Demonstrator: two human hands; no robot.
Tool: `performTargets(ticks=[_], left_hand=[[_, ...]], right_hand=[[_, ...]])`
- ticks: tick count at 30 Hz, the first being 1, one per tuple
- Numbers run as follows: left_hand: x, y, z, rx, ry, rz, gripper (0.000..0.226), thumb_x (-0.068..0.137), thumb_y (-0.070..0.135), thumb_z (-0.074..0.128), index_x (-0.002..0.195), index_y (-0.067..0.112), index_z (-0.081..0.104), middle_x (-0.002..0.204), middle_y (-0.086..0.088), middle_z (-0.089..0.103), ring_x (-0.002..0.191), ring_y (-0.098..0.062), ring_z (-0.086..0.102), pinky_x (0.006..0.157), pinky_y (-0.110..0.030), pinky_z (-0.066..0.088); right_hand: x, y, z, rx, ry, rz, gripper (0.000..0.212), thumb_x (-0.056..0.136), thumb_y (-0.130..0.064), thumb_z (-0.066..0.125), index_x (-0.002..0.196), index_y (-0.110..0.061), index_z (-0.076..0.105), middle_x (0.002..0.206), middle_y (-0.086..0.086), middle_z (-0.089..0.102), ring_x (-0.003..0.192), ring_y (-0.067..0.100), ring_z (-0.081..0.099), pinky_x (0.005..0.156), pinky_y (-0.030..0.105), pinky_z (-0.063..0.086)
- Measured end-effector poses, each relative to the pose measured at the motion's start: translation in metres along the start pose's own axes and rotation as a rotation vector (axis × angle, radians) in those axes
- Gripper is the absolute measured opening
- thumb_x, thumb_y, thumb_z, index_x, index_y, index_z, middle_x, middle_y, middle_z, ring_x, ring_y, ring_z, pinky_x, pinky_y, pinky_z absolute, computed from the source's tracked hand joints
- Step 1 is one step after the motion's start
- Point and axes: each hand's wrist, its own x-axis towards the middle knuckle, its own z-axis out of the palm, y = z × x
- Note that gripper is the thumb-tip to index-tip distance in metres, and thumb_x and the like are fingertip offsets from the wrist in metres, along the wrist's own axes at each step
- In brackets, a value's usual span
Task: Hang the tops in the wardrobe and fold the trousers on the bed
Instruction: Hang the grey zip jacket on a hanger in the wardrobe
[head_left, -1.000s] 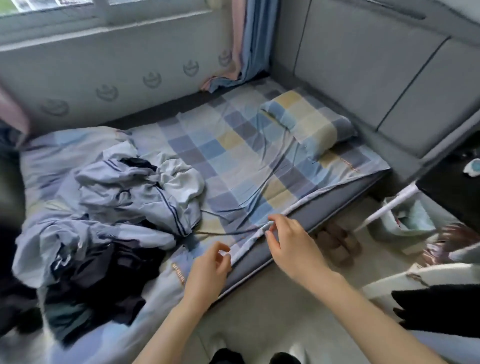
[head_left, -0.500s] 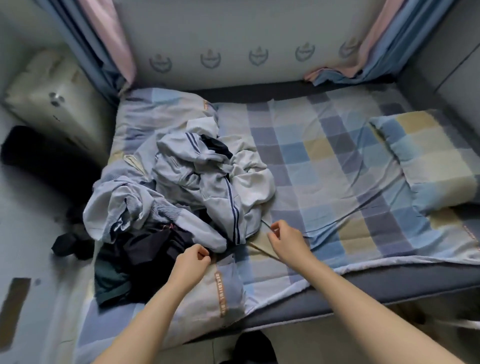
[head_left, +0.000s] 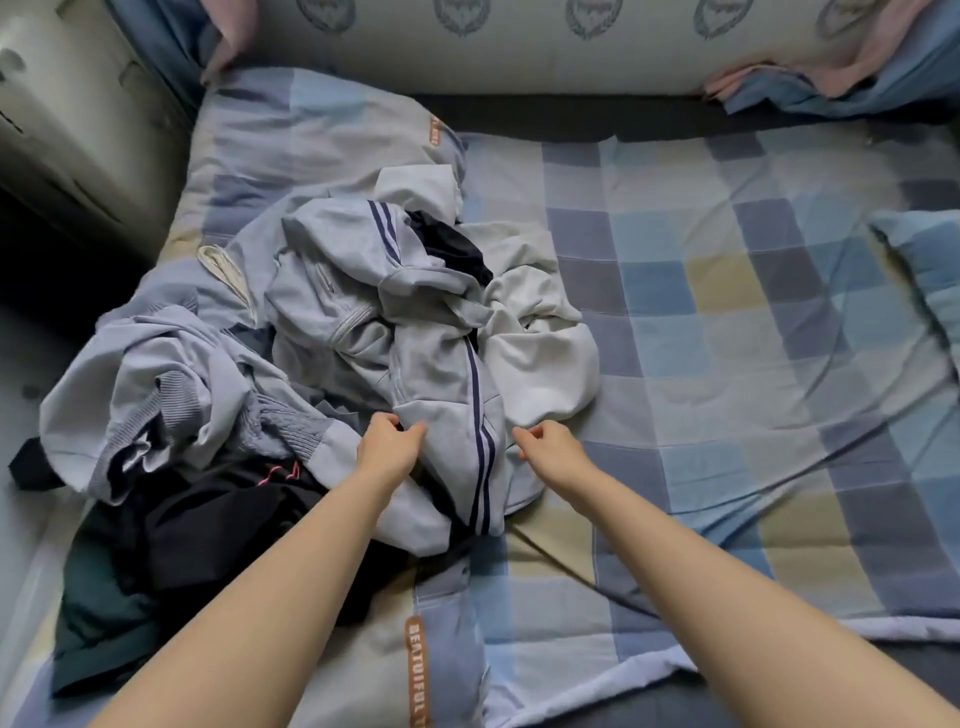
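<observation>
Nearest, two bare forearms reach out over the foot edge of the bed (head_left: 810, 332), which is covered by a checked sheet in blue, grey and yellow squares. A folded quilt (head_left: 322, 119) in the same pattern lies along the left side, with an orange label strip near the front.

The left hand (head_left: 388, 446) is curled closed, thumb and fingers pinching a fold of the pale grey garment with dark stripes (head_left: 441, 384). The right hand (head_left: 549, 451) sits just to the right of that garment's striped edge, fingers bent inward; whether it actually grips cloth I cannot tell, though the fingertips look to touch the fabric.

That grey piece lies on top of a jumbled heap of clothes on the left half of the bed. Beside it to the right is a crumpled white top (head_left: 540, 332). To the left sprawls a light blue jacket (head_left: 171, 384) with ribbed cuffs, and below that dark clothing (head_left: 208, 525) bunches near the bed's edge.

Farther right, a checked pillow (head_left: 930, 270) rests on the sheet.
</observation>
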Motion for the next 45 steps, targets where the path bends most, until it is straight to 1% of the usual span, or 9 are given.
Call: performTargets(ticks=[6, 17, 22, 24, 29, 33, 37, 41, 45], left_hand=[[0.052, 0.002, 0.034, -0.261, 0.037, -0.115, 0.084, 0.088, 0.029, 0.069, 0.15, 0.009, 0.016, 0.149, -0.014, 0.037, 0.133, -0.032, 0.041, 0.104, -0.036, 0.035], [-0.051, -0.034, 0.025, -0.404, -0.388, 0.151, 0.054, 0.077, 0.013, 0.065, 0.13, 0.007, 0.059, 0.127, -0.009, 0.065, 0.116, -0.014, 0.06, 0.1, -0.028, 0.046], [-0.13, -0.042, -0.014, -0.28, -0.682, 0.224, 0.047, 0.082, -0.002, 0.05, 0.116, 0.023, 0.072, 0.112, -0.002, 0.073, 0.107, -0.01, 0.063, 0.102, -0.033, 0.045], [-0.138, -0.05, -0.026, -0.197, -0.727, 0.231, 0.05, 0.082, -0.001, 0.047, 0.114, 0.029, 0.073, 0.115, -0.004, 0.071, 0.107, -0.013, 0.061, 0.107, -0.039, 0.039], [-0.145, -0.054, -0.055, -0.066, -0.685, 0.307, 0.049, 0.083, 0.0, 0.048, 0.112, 0.029, 0.073, 0.106, 0.005, 0.074, 0.106, -0.01, 0.064, 0.094, -0.03, 0.048], [-0.152, -0.057, -0.077, -0.071, -0.586, 0.178, 0.043, 0.089, -0.004, 0.054, 0.125, 0.017, 0.064, 0.085, 0.014, 0.072, 0.073, 0.002, 0.062, 0.066, -0.012, 0.046], [-0.161, -0.033, -0.116, -0.284, -0.344, -0.01, 0.029, 0.098, 0.017, 0.053, 0.127, 0.016, 0.057, 0.113, -0.007, 0.066, 0.08, -0.016, 0.065, 0.066, -0.023, 0.05], [-0.18, 0.01, -0.174, -0.767, -0.212, -0.021, 0.04, 0.099, 0.044, 0.045, 0.124, 0.013, 0.053, 0.115, -0.012, 0.066, 0.097, -0.027, 0.065, 0.084, -0.038, 0.052], [-0.197, 0.044, -0.195, -0.697, -0.276, -0.049, 0.047, 0.088, 0.05, 0.062, 0.118, 0.014, 0.056, 0.11, -0.008, 0.064, 0.097, -0.027, 0.065, 0.083, -0.038, 0.053]], right_hand=[[0.056, 0.026, 0.032, 0.122, -0.074, 0.067, 0.04, 0.094, -0.036, 0.049, 0.061, -0.02, 0.032, 0.059, 0.0, 0.03, 0.06, 0.019, 0.029, 0.062, 0.031, 0.028], [0.072, 0.027, 0.035, 0.514, -0.134, 0.338, 0.077, 0.087, -0.072, 0.037, 0.136, -0.012, 0.046, 0.134, 0.006, 0.055, 0.117, 0.026, 0.055, 0.092, 0.039, 0.048], [0.045, -0.011, 0.02, 0.709, -0.256, 0.392, 0.07, 0.078, -0.079, 0.044, 0.121, -0.025, 0.054, 0.108, 0.004, 0.061, 0.105, 0.029, 0.057, 0.095, 0.053, 0.041], [0.033, -0.024, 0.021, 0.746, -0.196, 0.367, 0.053, 0.085, -0.054, 0.061, 0.123, -0.017, 0.059, 0.109, 0.007, 0.065, 0.098, 0.028, 0.063, 0.089, 0.047, 0.049], [-0.006, -0.054, 0.025, 0.69, 0.116, 0.124, 0.059, 0.088, -0.018, 0.063, 0.141, -0.016, 0.038, 0.132, 0.006, 0.055, 0.112, 0.026, 0.058, 0.098, 0.045, 0.049], [-0.073, -0.098, 0.001, 0.484, 0.005, -0.28, 0.064, 0.094, -0.007, 0.048, 0.149, -0.027, 0.022, 0.131, -0.008, 0.048, 0.112, 0.009, 0.052, 0.092, 0.021, 0.044], [-0.161, -0.123, -0.013, 0.221, -0.116, -0.505, 0.06, 0.096, -0.004, 0.045, 0.148, -0.026, 0.026, 0.14, -0.015, 0.038, 0.131, 0.003, 0.034, 0.102, 0.012, 0.028], [-0.245, -0.103, -0.011, -0.203, -0.225, -0.592, 0.059, 0.089, -0.009, 0.043, 0.142, -0.036, 0.036, 0.14, -0.009, 0.05, 0.13, 0.019, 0.045, 0.106, 0.034, 0.039], [-0.33, -0.078, -0.014, -0.459, -0.331, -0.64, 0.063, 0.086, -0.007, 0.036, 0.139, -0.041, 0.036, 0.131, -0.005, 0.056, 0.117, 0.02, 0.052, 0.094, 0.041, 0.045]])
